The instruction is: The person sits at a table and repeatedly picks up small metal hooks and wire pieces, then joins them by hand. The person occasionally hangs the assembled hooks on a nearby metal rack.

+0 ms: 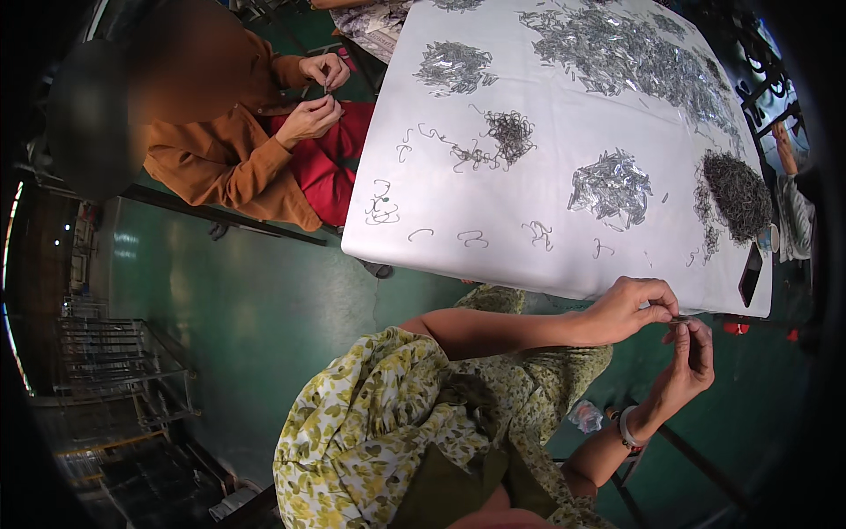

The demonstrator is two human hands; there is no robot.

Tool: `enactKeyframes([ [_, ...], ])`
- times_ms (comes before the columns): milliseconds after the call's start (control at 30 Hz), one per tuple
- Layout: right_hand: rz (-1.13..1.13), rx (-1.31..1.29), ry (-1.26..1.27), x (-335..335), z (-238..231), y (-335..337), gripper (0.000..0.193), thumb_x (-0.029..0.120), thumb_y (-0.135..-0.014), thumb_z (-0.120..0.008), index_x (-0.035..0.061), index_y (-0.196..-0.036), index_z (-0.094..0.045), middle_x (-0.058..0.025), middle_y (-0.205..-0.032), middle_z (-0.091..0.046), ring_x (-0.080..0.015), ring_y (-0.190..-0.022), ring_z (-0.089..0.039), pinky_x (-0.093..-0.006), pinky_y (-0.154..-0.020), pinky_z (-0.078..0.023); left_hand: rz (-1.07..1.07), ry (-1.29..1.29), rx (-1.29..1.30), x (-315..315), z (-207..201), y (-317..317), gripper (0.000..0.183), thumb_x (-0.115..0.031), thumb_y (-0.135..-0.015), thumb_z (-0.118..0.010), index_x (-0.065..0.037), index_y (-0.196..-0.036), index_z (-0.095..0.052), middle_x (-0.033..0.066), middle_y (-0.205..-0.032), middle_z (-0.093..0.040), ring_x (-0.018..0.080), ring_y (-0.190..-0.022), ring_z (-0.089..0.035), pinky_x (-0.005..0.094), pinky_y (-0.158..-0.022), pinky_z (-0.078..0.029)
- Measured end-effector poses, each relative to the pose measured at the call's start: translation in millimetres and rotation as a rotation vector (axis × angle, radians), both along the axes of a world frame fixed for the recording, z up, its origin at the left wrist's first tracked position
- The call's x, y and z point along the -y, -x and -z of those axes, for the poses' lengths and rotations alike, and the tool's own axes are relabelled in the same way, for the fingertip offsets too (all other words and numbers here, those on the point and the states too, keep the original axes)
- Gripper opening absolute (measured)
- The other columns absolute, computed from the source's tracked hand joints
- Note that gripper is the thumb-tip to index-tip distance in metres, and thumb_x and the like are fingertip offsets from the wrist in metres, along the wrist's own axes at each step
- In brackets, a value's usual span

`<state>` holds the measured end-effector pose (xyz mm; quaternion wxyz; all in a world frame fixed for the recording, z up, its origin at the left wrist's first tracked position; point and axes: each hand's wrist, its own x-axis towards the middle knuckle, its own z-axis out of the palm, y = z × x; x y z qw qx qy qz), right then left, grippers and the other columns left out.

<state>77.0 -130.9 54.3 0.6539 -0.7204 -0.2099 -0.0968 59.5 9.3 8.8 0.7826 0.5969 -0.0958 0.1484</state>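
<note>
Near the table's front right edge my left hand (636, 309) and my right hand (689, 360) meet, fingertips pinched together. Between them is a small, thin dark piece (679, 319), too small to make out and partly covered by the fingers. Above them on the white tabletop (529, 264) lie a few loose curved wire hooks (603, 249). A heap of shiny, clear-looking small strips (610, 189) sits farther in. To the right of it is a big dark pile of wire hooks (734, 196).
More strips (617, 53) spread across the far side, with a smaller strip heap (455, 67) and tangled hooks (509, 137) to the left. A dark phone-like slab (751, 274) and a cup (769, 238) stand at the right edge. A co-worker's hands (315, 106) work at the left.
</note>
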Motion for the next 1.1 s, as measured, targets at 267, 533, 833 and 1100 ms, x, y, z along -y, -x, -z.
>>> enactKeyframes([
  [267,0.041,-0.079,0.048,-3.6,0.4,10.7,0.007,-0.005,-0.085,-0.065,-0.0043,-0.092,-0.063,-0.0107,-0.085,-0.064,-0.0122,-0.07,-0.054,-0.0223,-0.06,-0.042,-0.209,-0.417,0.114,-69.8,17.2,18.9,0.048,-0.014,-0.08,-0.073,-0.006,-0.123,-0.053,0.0122,-0.13,-0.051,0.028,-0.119,-0.046,0.0379,-0.1,-0.039],
  [533,0.003,-0.126,-0.006,-4.0,-0.8,20.7,0.009,-0.006,-0.084,-0.066,-0.0048,-0.092,-0.063,-0.0114,-0.085,-0.065,-0.0107,-0.066,-0.054,-0.0209,-0.057,-0.042,-0.822,-1.213,-0.695,-290.0,90.6,61.8,0.024,-0.027,-0.084,-0.068,-0.003,-0.085,-0.068,0.0163,-0.081,-0.067,0.035,-0.075,-0.064,0.0423,-0.068,-0.05],
  [833,0.06,-0.133,-0.041,1.7,3.3,22.4,0.008,-0.006,-0.084,-0.066,-0.0052,-0.092,-0.064,-0.0109,-0.083,-0.065,-0.0105,-0.066,-0.055,-0.0209,-0.055,-0.042,-0.928,-0.919,-0.386,-294.8,80.8,30.2,0.014,-0.013,-0.088,-0.058,0.0,-0.09,-0.063,0.0195,-0.089,-0.064,0.0365,-0.082,-0.063,0.0443,-0.073,-0.048],
  [1100,0.057,-0.111,-0.106,-2.9,10.6,21.4,0.018,-0.005,-0.084,-0.066,-0.0061,-0.102,-0.064,-0.0103,-0.082,-0.066,-0.0125,-0.071,-0.061,-0.0218,-0.057,-0.045,-0.367,-1.208,-0.265,-219.2,69.2,-0.1,0.012,-0.016,-0.086,-0.058,-0.007,-0.089,-0.067,0.0126,-0.086,-0.069,0.0301,-0.079,-0.067,0.0381,-0.073,-0.051],
])
